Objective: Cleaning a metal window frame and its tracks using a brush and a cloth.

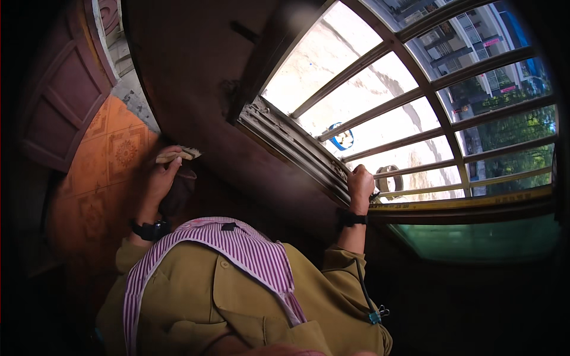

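My left hand (155,185) is closed around a small brush (172,156) with a pale, flat handle. Its light bristles point right, toward the dark wall. My right hand (360,185) forms a fist at the lower corner of the window, against the grooved window track (297,157) and beside the metal window bars (380,101). Something small and dark shows at the edge of that fist, but what the fingers hold is hidden. Dirt lies along the track.
To the left, a reddish panelled door (65,89) stands over an orange tiled floor (113,157). A dark wall (184,77) runs below the window. Beyond the bars are a blue round object (341,136) and a round container (389,178) on bright ground.
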Demonstrator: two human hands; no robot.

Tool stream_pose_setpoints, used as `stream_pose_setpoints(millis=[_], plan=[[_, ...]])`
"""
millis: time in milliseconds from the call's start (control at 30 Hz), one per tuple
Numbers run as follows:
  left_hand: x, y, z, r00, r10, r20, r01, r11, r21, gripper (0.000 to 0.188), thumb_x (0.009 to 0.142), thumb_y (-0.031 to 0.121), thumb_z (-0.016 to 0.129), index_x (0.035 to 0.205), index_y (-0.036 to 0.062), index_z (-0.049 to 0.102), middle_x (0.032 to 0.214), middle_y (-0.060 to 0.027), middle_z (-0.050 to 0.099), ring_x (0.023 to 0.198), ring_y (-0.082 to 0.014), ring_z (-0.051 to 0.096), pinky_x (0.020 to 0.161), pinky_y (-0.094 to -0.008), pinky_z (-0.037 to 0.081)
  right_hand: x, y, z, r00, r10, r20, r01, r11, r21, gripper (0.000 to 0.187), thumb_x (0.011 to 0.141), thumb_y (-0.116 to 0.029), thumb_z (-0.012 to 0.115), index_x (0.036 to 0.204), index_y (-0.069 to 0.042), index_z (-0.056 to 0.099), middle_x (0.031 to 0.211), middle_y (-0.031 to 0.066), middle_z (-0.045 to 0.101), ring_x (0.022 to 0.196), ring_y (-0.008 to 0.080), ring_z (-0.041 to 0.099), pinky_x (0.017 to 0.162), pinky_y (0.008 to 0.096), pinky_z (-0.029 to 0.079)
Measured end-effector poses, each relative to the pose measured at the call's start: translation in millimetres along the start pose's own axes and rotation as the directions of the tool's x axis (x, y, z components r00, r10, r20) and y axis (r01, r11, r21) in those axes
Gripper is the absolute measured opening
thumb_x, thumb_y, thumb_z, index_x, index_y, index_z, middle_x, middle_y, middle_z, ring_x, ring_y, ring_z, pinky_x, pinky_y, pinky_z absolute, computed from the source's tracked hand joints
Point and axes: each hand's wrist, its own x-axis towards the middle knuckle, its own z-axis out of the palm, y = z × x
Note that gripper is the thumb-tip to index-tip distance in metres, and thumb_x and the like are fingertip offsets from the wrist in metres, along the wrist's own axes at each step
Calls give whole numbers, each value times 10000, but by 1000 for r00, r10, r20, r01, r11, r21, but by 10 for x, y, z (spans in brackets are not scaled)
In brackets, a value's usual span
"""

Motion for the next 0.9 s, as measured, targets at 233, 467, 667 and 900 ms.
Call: stream_pose_setpoints(millis=[233,467,667,900], plan=[[-1,16,26,999,-22,-23,22,999,-43,175,884,73,588,1050,19,600,918,-45,650,814,-112,603,756,-248,482,51,-749,-260,998,-21,64,15,996,89,169,754,-129,626,912,-83,666,789,185,668,778,354,651,706,431,511],[-35,80,7,993,81,-84,-80,997,13,180,861,55,595,1035,8,597,947,-108,666,886,-195,651,787,-282,492,515,-2231,-71,788,-615,0,596,763,250,193,790,-105,538,931,-132,668,758,157,652,752,336,641,667,423,504],[-132,38,-132,989,65,-136,-59,997,46,172,853,40,594,1019,-6,592,920,-97,660,873,-180,646,782,-284,493,680,-2457,285,736,-671,84,640,731,235,181,786,-112,528,902,-128,666,739,148,654,721,322,644,649,429,504],[-229,-35,-161,978,108,-179,-106,994,21,168,856,41,598,1016,-8,594,913,-87,659,865,-164,640,782,-278,493,661,-2453,188,662,-749,20,702,629,333,137,786,-183,567,848,-96,653,716,151,651,694,325,642,624,422,507]])
